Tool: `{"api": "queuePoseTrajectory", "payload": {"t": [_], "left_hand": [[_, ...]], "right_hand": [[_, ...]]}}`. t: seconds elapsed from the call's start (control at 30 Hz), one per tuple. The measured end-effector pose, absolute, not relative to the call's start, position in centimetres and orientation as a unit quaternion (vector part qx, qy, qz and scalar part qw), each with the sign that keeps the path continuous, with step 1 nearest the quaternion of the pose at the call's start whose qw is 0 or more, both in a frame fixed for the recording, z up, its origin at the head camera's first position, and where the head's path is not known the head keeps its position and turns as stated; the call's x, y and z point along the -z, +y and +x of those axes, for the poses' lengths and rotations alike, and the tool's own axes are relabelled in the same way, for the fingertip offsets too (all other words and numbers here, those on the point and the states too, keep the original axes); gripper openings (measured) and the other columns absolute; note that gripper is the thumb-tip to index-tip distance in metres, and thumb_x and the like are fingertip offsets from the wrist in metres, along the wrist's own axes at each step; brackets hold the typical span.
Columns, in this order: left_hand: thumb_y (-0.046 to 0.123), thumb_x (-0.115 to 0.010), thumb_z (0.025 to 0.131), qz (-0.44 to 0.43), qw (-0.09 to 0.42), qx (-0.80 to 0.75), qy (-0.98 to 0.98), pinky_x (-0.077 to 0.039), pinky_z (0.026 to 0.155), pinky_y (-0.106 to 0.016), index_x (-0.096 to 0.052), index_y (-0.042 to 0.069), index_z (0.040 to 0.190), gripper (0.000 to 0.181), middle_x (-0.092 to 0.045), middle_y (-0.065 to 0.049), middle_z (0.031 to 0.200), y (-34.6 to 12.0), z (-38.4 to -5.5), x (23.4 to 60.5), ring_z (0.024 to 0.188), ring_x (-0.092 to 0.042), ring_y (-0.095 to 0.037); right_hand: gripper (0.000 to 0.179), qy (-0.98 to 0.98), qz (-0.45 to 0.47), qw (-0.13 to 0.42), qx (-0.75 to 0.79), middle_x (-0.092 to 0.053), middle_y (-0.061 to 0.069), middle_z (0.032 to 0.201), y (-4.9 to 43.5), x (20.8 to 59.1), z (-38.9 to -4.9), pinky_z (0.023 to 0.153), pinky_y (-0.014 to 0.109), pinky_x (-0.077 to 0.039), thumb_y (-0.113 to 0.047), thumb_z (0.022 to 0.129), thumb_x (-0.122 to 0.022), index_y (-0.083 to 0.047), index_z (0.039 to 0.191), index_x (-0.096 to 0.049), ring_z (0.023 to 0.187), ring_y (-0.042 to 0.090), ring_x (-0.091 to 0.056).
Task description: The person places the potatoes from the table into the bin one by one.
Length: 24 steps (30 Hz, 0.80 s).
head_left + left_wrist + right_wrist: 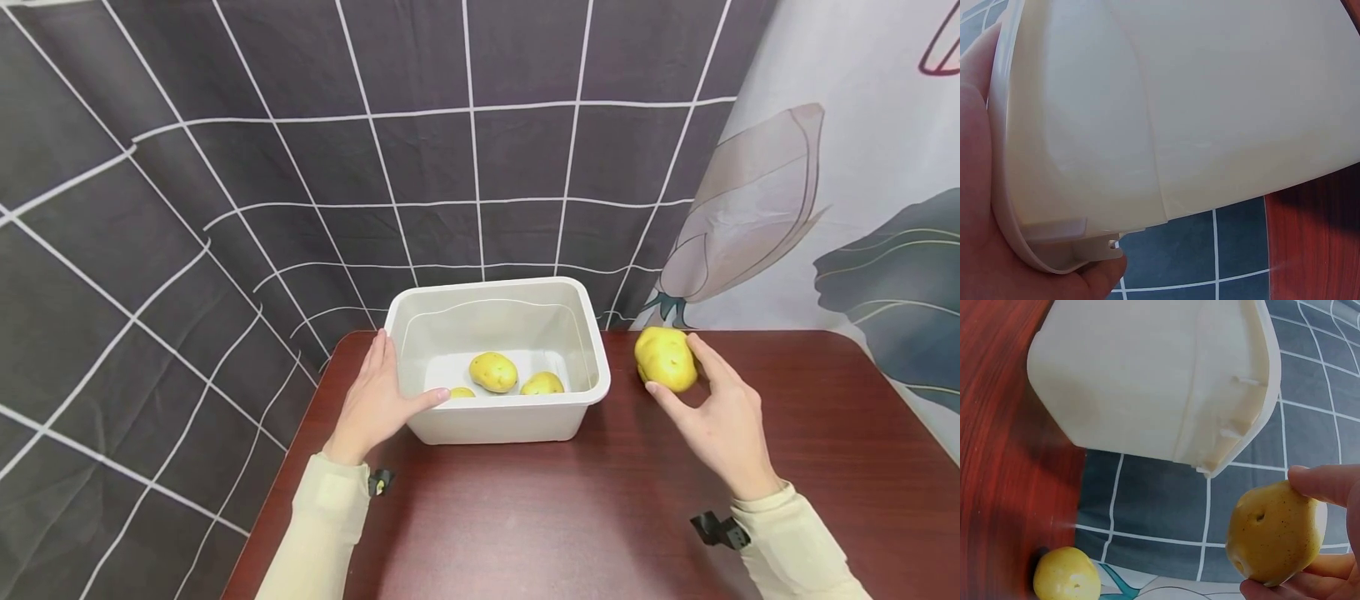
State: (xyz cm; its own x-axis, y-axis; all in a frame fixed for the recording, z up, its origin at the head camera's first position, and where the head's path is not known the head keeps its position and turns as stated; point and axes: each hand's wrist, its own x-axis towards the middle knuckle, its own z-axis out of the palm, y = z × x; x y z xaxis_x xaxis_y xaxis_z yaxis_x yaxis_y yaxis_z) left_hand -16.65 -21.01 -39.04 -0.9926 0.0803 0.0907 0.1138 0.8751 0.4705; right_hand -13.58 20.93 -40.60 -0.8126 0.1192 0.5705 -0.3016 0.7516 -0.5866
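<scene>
A white plastic bin (491, 423) stands on the table, with three yellow potatoes (493, 372) showing inside it. At its left front corner, my left hand (380, 400) grips the rim, thumb over the front edge and fingers along the left side. To the right of the bin, my right hand (716, 412) holds another potato (1275, 534) between thumb and fingers, lifted above the tabletop. One more potato (1067, 575) rests on the table, seen in the right wrist view; in the head view the held potato mostly hides it.
The reddish-brown wooden table (495, 517) carries everything. A dark curtain with white grid lines (420, 158) hangs behind and to the left. At the right hangs a pale cloth with a floral print (765, 225).
</scene>
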Motion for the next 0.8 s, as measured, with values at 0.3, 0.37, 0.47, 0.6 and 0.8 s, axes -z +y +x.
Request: {"api": "queuePoseTrajectory", "payload": {"t": [0.3,0.37,0.47,0.6,0.8], "left_hand": [[0.079,-0.066,0.075,-0.051,0.039,0.247,-0.967,-0.022,0.119,-0.054,-0.01,-0.002,0.159,0.13,-0.003,-0.018,0.167,-21.0,-16.6,39.1,0.154,-0.005,-0.033],[0.079,-0.066,0.075,-0.051,0.038,0.247,-0.967,-0.022,0.119,-0.055,-0.01,-0.002,0.159,0.129,-0.003,-0.018,0.167,-21.0,-16.7,39.1,0.154,-0.005,-0.033],[0.079,-0.066,0.075,-0.051,0.038,0.246,-0.967,-0.022,0.119,-0.055,-0.01,-0.003,0.159,0.129,-0.003,-0.018,0.167,-21.0,-16.7,39.0,0.154,-0.005,-0.034],[0.079,-0.066,0.075,-0.05,0.037,0.246,-0.967,-0.022,0.119,-0.055,-0.009,-0.003,0.159,0.13,-0.003,-0.018,0.167,-21.0,-16.7,39.0,0.154,-0.005,-0.033],[0.08,-0.065,0.075,-0.05,0.035,0.247,-0.967,-0.022,0.119,-0.055,-0.009,-0.003,0.159,0.13,-0.002,-0.017,0.168,-21.0,-16.6,39.0,0.154,-0.004,-0.032]], "right_hand": [[0.078,-0.881,0.057,0.308,-0.355,-0.06,0.021,0.137,20.2,40.3,-13.6,0.089,0.06,-0.046,-0.016,0.072,-0.089,-0.002,0.142,-0.056,0.119,0.044,-0.059],[0.079,-0.88,0.059,0.309,-0.356,-0.06,0.021,0.137,20.1,40.2,-13.7,0.089,0.059,-0.046,-0.015,0.072,-0.089,-0.002,0.142,-0.056,0.118,0.044,-0.06],[0.079,-0.879,0.06,0.311,-0.357,-0.06,0.021,0.136,19.9,40.1,-13.7,0.089,0.059,-0.046,-0.015,0.072,-0.089,-0.003,0.142,-0.056,0.118,0.043,-0.06],[0.079,-0.878,0.064,0.316,-0.354,-0.06,0.019,0.137,19.6,40.0,-13.7,0.089,0.049,-0.048,-0.015,0.071,-0.09,-0.005,0.143,-0.056,0.116,0.041,-0.062],[0.079,-0.87,0.079,0.33,-0.358,-0.061,0.018,0.136,19.0,39.8,-13.6,0.082,0.01,-0.033,-0.011,0.071,-0.089,-0.005,0.142,-0.057,0.107,0.037,-0.064]]}}
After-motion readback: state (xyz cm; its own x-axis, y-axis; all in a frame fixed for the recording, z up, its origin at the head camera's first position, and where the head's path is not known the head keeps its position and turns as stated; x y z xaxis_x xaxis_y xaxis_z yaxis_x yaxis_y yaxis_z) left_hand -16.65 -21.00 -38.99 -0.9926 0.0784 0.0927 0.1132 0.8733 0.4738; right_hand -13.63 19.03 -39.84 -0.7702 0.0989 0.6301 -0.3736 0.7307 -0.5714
